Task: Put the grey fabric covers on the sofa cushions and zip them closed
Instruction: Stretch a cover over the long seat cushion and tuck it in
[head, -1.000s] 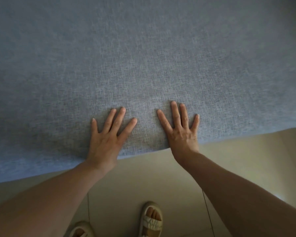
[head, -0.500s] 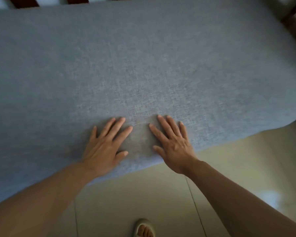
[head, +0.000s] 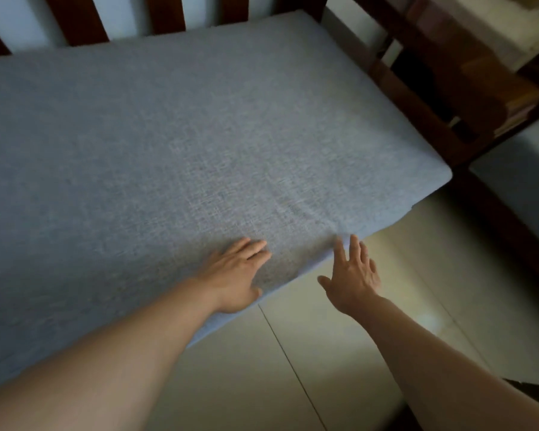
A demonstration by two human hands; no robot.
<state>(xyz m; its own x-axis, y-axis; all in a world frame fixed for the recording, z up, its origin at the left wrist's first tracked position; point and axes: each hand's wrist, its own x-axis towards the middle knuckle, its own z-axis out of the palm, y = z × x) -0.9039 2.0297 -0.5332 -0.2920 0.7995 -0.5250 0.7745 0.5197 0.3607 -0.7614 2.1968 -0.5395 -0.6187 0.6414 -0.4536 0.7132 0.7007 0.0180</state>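
- The covered cushion (head: 181, 144) is seen lying flat on the wooden sofa frame (head: 442, 98), its long axis running from the left of the view toward the right corner (head: 439, 178), with its front edge slanting down to the left above the tiled floor (head: 339, 353).
- The left hand (head: 234, 272) is laid flat on the grey fabric cover (head: 262, 169) just inside that front edge, fingers straight and close together, nothing gripped.
- The right hand (head: 352, 275) is held spread wide and empty off the front edge, over the floor; its fingertips (head: 339, 244) reach the edge of the cover (whether they touch it cannot be told, the fingers being blurred).
- Faint creases are seen in the cloth fanning from the right fingertips up toward the middle.
- From both hands the unsmoothed stretch lies ahead and to the right, along the front edge toward the right corner; the right hand is judged the nearer to it.
- No zip is visible from here (it is presumably on a hidden side), so its closure cannot be confirmed.
- A second grey cushion (head: 523, 181) is partly seen at the far right, beyond the frame.
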